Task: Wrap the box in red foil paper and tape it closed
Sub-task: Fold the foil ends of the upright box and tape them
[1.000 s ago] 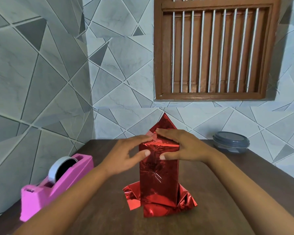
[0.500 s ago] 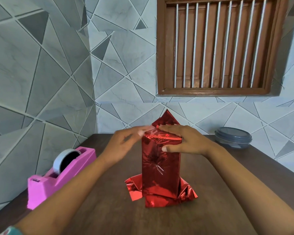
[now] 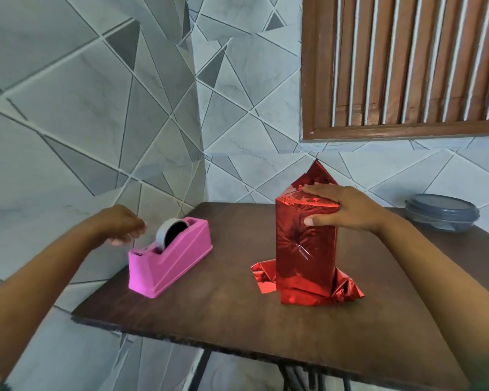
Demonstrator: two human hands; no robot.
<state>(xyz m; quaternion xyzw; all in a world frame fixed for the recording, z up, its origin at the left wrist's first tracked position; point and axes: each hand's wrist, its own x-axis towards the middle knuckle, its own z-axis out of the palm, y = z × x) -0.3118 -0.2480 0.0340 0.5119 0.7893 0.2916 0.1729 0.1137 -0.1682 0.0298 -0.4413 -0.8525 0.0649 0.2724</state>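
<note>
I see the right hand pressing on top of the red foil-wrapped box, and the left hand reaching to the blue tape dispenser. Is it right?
Not quite: the head view shows a pink plastic tape dispenser, not blue. The right hand does press the red foil-wrapped box, and the left hand reaches toward the dispenser.

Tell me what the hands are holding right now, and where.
The right hand presses the folded foil on top of the wrapped box. The left hand holds nothing.

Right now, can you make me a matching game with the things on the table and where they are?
Things:
1. pink plastic tape dispenser
2. tall box in shiny red foil
3. round grey lidded container
4. left hand

Places:
A. far right of the table
B. under the right hand
C. near the table's left edge
D. reaching beside the tape roll

Pairs: 1-C, 2-B, 3-A, 4-D
</note>
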